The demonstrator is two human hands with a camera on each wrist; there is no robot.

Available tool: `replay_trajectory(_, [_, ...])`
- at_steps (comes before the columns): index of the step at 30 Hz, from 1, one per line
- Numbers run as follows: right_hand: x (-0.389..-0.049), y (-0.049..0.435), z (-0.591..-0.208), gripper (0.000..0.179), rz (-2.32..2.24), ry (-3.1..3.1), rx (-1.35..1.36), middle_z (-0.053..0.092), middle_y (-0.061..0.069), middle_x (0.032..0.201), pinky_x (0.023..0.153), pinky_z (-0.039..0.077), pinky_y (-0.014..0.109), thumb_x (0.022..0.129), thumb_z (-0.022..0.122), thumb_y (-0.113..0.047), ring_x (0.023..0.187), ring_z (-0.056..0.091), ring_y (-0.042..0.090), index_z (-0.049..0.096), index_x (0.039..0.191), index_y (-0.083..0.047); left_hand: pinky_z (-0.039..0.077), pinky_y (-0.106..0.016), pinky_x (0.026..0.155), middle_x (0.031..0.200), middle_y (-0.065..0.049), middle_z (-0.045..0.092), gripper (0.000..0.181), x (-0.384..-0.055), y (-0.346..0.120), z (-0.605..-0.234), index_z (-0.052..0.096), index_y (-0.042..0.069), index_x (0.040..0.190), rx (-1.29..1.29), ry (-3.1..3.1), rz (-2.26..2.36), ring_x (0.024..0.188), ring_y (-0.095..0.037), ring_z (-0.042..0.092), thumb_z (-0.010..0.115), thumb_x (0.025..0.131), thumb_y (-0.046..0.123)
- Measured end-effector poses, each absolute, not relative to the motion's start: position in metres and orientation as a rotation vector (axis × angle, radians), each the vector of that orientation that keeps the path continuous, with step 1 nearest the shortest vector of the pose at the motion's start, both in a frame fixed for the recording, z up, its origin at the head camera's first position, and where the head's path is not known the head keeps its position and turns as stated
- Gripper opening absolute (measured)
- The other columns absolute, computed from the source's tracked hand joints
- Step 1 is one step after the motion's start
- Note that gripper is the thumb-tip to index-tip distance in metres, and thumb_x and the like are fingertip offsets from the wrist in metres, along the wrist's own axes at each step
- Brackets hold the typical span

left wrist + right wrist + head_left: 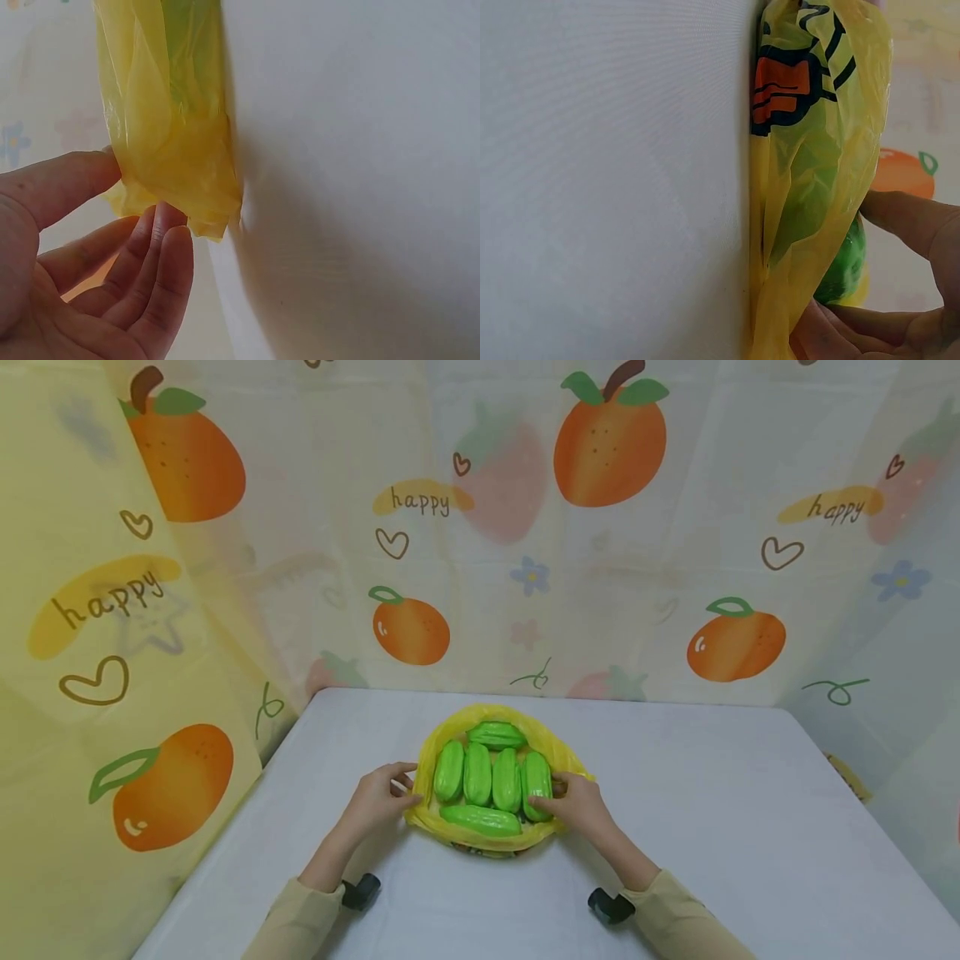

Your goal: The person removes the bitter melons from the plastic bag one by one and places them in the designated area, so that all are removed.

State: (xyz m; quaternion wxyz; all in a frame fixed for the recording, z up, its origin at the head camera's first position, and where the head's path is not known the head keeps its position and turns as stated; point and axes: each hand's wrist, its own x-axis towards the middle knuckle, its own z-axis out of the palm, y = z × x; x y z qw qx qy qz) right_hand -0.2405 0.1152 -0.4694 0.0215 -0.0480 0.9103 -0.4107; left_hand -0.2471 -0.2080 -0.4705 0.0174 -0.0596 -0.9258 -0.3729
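A yellow plastic bag (551, 739) lies on the table with its mouth spread wide, facing up. Inside are several glossy green, long, ridged pieces (477, 774). Some stand side by side; one lies across the far end and one across the near end. My left hand (384, 793) holds the bag's left edge, thumb and fingers about the loose yellow plastic (172, 157); some fingertips are hidden behind it. On the right edge my right hand (581, 802) grips the bag, its thumb over the rightmost green piece (537, 785) and its fingers outside the bag wall (817, 172).
The bag sits on a white-covered table (712, 827). Behind it hangs a fruit-print cloth (480, 585), and another yellow cloth side (67, 718) closes off the left. A small yellowish thing (849, 777) shows past the table's right edge.
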Motion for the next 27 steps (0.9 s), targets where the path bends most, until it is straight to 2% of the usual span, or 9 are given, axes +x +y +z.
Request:
replay_trajectory(7, [-0.239, 0.115, -0.467, 0.063, -1.271, 2.838, -0.15, 0.069, 0.019, 0.102, 0.074, 0.054, 0.036, 0.077, 0.078, -0.03, 0.095, 0.066, 0.03, 0.057, 0.121, 0.009, 0.051, -0.029, 0.065, 0.094, -0.003, 0.067, 0.052, -0.247, -0.207, -0.47, 0.06, 0.01, 0.126, -0.159, -2.897, -1.144, 0.079, -0.016, 0.063, 0.077, 0.078, 0.021])
replay_trajectory(16, [-0.237, 0.117, -0.461, 0.066, -1.262, 2.847, -0.14, 0.069, 0.018, 0.103, 0.07, 0.054, 0.034, 0.075, 0.079, -0.03, 0.095, 0.065, 0.03, 0.056, 0.124, 0.007, 0.051, -0.029, 0.066, 0.094, -0.003, 0.067, 0.051, -0.248, -0.207, -0.47, 0.06, 0.011, 0.126, -0.172, -2.899, -1.152, 0.08, -0.016, 0.063, 0.077, 0.078, 0.02])
replay_trajectory(27, [-0.231, 0.119, -0.448, 0.067, -1.407, 2.807, -0.177, 0.068, 0.019, 0.107, 0.072, 0.056, 0.034, 0.075, 0.08, -0.028, 0.097, 0.067, 0.031, 0.054, 0.127, 0.005, 0.051, -0.03, 0.065, 0.094, -0.004, 0.067, 0.051, -0.249, -0.208, -0.47, 0.061, 0.01, 0.124, -0.189, -2.889, -1.158, 0.077, -0.015, 0.063, 0.078, 0.077, 0.019])
